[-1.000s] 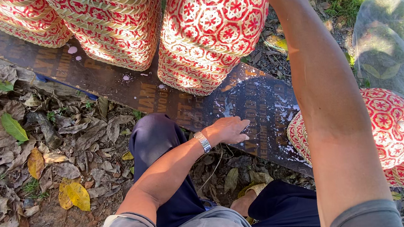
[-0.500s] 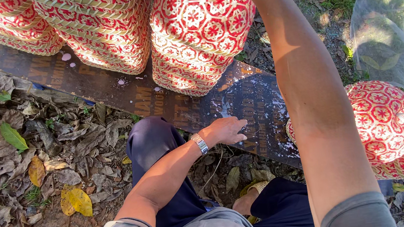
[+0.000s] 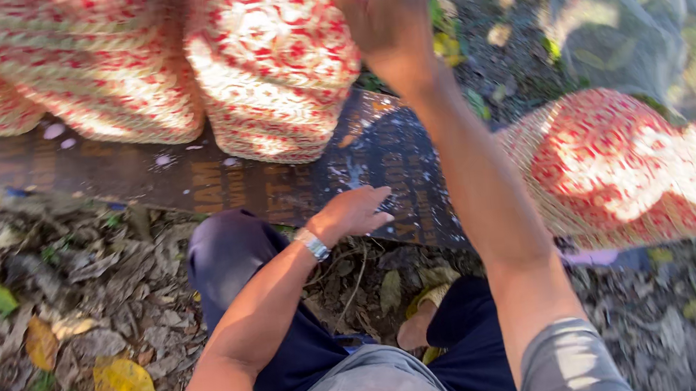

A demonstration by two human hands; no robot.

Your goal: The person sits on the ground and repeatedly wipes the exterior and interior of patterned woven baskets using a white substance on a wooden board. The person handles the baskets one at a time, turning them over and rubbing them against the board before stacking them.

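Beside right hand [image 3: 386, 3]: patterned sack [image 3: 282, 56].

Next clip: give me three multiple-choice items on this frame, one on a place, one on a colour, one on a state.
1. Where does the left hand rest?
A. on the dark board
B. on a yellow leaf
C. on a sack

2. What colours are the patterned sacks?
A. blue and green
B. red and cream
C. plain black

3. How is the right hand?
A. flat on the ground
B. in a pocket
C. raised at the sacks

Answers: 1 A, its fingers lie at the board's edge. 2 B, the print shows both. 3 C, the arm reaches up.
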